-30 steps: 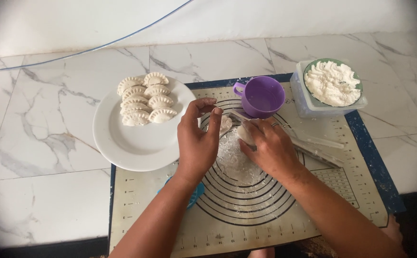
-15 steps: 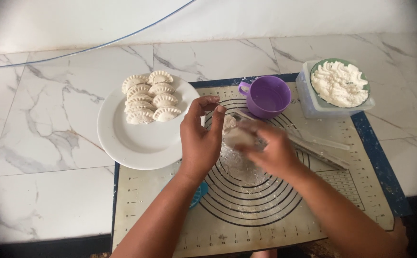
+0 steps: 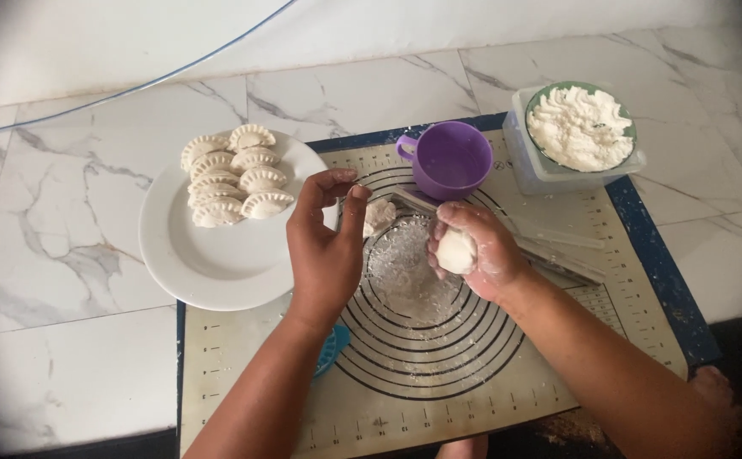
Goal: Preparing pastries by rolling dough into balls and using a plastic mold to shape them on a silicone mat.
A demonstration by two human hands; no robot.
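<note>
My right hand (image 3: 481,251) is closed around a lump of white dough (image 3: 456,252), held just above the floured middle of the baking mat (image 3: 439,374). My left hand (image 3: 324,246) hovers beside it with thumb and fingers pinched together; a small piece of dough (image 3: 378,215) shows just past its fingertips, and I cannot tell if the fingers hold it. To the left, a white plate (image 3: 218,263) carries several crimped, shaped dumplings (image 3: 231,174) at its far side.
A purple cup (image 3: 449,159) stands at the mat's far edge. At the far right a bowl of white filling (image 3: 580,127) sits in a clear container. A rolling pin (image 3: 549,246) lies behind my right hand. A blue object (image 3: 332,347) peeks out under my left forearm.
My right hand has lifted the dough off the mat and closed around it. My left hand has drawn slightly left, apart from the right hand.
</note>
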